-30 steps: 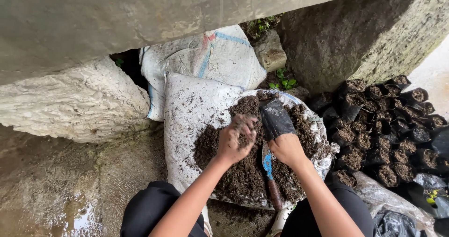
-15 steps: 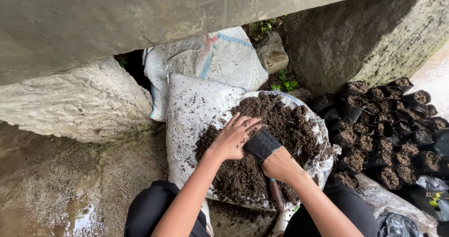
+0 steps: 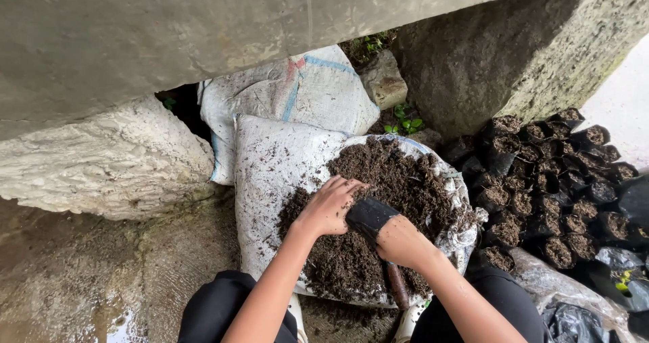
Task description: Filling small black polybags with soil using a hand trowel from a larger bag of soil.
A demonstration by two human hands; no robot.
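A white woven sack is laid flat on the ground, and a heap of dark soil is carried on it. The soil is judged loose and crumbly. A small black grow bag, soft and limp, is best gripped at its rim. It is grasped by the right hand. The left hand is pressed into the soil, fingers curled.

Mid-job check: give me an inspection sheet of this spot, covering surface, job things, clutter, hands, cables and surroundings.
Surface: wet, stained concrete ground.
Job things: open white sack heaped with dark soil; small black bag.
Clutter: rows of soil-filled black bags; second sack behind.
Hands: left hand on the soil by the bag's mouth; right hand grips the black bag.
Cables: nothing seen.
Surroundings: concrete slab overhead, rough stone, small weeds.
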